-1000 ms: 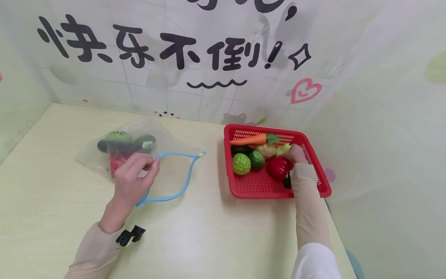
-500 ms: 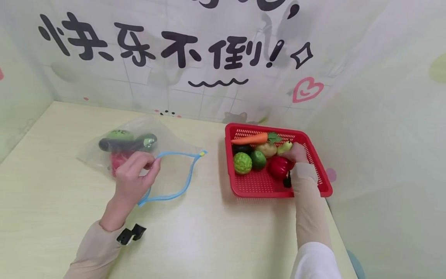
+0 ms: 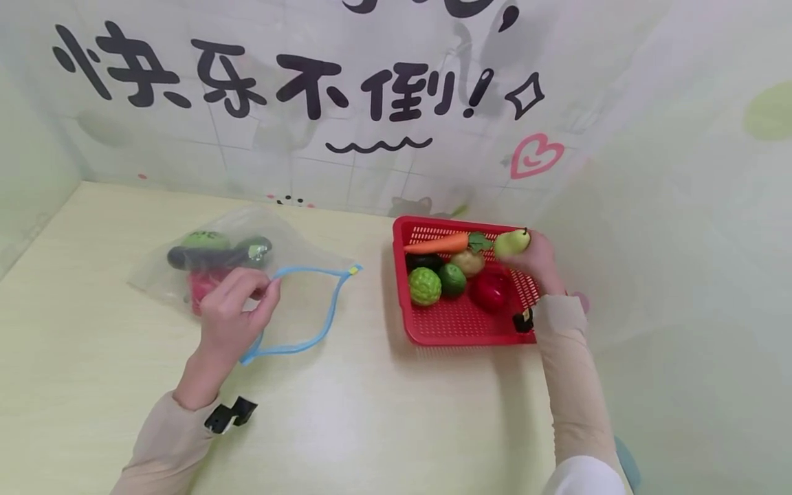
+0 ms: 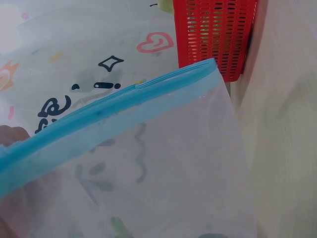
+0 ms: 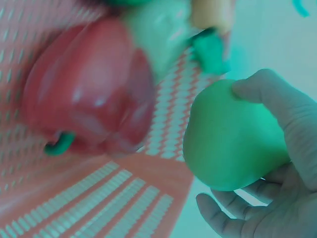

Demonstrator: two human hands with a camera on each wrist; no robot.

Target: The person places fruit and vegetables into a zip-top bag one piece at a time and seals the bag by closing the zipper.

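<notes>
Pear (image 3: 510, 245) lifted, now over basket's (image 3: 470, 340) far right part. Right hand's (image 3: 537, 261) thumb and fingers curl round it, spread to its girth. Likely light, stiff, slightly slippery; hold the fat body. Long axis tilted, stem toward basket's right. Left hand (image 3: 232, 313) pinches bag (image 4: 129, 101), left of basket.

The location appears to be a small booth: printed wall coverings (image 3: 680, 275), lettered at the back, enclose the pale table (image 3: 371, 426) on three sides.
</notes>
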